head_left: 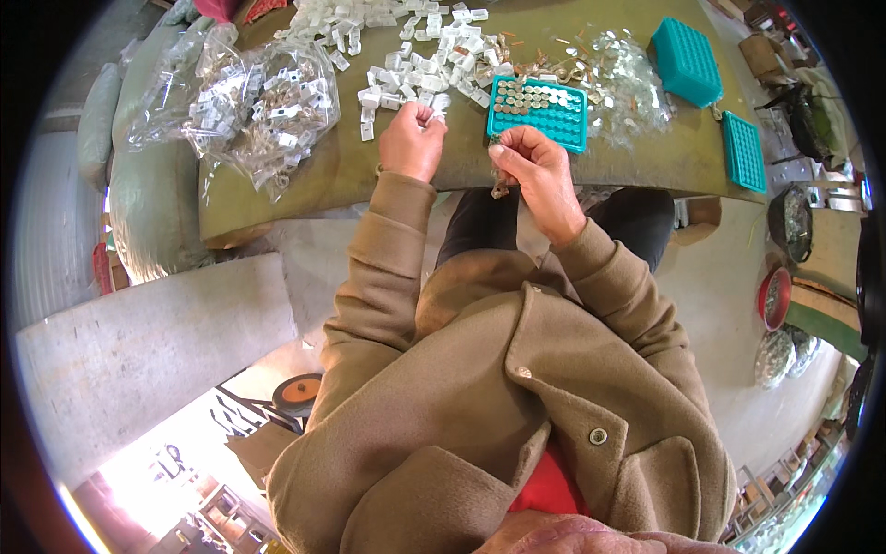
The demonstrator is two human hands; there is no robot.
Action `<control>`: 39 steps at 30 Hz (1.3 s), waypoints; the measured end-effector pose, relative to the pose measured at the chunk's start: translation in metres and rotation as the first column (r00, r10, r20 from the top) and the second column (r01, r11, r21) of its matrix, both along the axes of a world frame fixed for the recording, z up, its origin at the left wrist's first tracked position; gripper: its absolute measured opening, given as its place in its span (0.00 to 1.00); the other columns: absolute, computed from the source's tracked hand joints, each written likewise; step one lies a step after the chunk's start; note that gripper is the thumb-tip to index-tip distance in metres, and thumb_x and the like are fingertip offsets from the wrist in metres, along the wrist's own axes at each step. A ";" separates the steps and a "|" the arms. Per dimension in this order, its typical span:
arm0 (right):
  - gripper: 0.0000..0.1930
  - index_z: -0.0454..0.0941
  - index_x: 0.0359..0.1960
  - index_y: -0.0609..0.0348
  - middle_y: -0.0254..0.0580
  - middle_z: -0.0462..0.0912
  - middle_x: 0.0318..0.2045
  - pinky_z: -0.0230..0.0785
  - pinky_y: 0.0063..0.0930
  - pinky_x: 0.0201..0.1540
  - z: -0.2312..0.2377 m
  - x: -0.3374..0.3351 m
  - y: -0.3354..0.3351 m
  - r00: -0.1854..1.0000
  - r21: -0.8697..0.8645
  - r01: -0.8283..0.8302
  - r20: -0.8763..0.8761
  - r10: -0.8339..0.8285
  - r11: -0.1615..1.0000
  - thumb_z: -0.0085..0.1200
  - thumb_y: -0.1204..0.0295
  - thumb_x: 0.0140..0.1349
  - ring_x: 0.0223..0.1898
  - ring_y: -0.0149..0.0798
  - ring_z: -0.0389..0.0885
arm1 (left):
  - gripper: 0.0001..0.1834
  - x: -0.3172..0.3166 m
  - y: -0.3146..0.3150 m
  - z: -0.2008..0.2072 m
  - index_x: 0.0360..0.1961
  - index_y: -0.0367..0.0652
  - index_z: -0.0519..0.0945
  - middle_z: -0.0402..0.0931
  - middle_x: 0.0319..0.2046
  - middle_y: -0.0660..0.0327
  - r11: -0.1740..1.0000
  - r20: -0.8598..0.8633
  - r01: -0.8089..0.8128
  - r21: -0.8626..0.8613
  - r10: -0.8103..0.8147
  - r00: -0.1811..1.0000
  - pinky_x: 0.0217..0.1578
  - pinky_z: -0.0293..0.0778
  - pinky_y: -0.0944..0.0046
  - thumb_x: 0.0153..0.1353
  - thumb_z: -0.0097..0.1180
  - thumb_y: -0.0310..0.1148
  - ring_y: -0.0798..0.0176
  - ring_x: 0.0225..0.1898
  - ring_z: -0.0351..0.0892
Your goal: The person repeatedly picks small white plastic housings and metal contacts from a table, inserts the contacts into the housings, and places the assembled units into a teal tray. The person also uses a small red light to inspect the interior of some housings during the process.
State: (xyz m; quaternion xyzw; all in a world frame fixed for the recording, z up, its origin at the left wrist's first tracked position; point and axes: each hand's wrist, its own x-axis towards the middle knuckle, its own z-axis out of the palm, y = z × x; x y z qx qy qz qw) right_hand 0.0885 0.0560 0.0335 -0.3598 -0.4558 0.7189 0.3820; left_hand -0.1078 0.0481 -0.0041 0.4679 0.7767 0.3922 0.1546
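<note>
At the far left a large pale sack [152, 185] stands beside the bench [337, 180], whose top is olive green. On the bench's left part lies a clear plastic bag [277, 111] full of small white parts. Next comes a loose heap of white translucent pieces [443, 55], spread from the far edge toward the person. The left hand [412, 143] is at the near side of this heap, its fingers curled in close to a white piece; whether its grip is closed on that piece I cannot tell. Further right, the right hand [544, 180] is at the near edge of a teal tray [563, 125], its grip pinching a small brownish piece [500, 175] between thumb and fingers, the lower end hanging down past the bench edge. Silver discs [544, 96] sit in the tray's farther rows, while the nearer ones show teal. Just right of the tray, shiny flat bits [628, 83] are scattered. Beyond them stands a thicker teal block [688, 60], and a second teal tray [744, 152] lies at the bench's right end. Past the bench there is a red basin [773, 297].
</note>
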 end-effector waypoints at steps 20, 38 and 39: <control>0.04 0.76 0.38 0.61 0.27 0.78 0.28 0.65 0.16 0.30 0.010 -0.004 0.001 0.976 0.146 0.097 -0.205 -0.066 0.984 0.58 0.75 0.64 0.29 0.18 0.72 | 0.07 0.046 -0.048 0.057 0.41 0.42 0.81 0.81 0.41 0.64 0.950 0.888 0.140 0.278 -0.309 0.339 0.27 0.76 0.77 0.64 0.59 0.32 0.74 0.37 0.80; 0.04 0.77 0.33 0.61 0.30 0.78 0.25 0.64 0.17 0.29 0.018 0.006 0.006 0.980 -0.044 -0.121 -0.161 0.113 0.992 0.56 0.73 0.63 0.26 0.23 0.73 | 0.19 0.054 -0.043 0.045 0.56 0.36 0.78 0.82 0.44 0.60 0.944 0.780 0.067 0.324 -0.307 0.545 0.28 0.78 0.75 0.63 0.61 0.27 0.72 0.37 0.81; 0.04 0.77 0.34 0.61 0.30 0.78 0.25 0.64 0.18 0.30 0.018 0.006 0.007 0.986 -0.027 -0.115 -0.125 0.110 0.993 0.56 0.74 0.64 0.26 0.23 0.73 | 0.19 0.056 -0.043 0.045 0.56 0.37 0.78 0.82 0.42 0.60 0.938 0.768 0.057 0.341 -0.313 0.559 0.27 0.78 0.74 0.63 0.61 0.27 0.72 0.36 0.81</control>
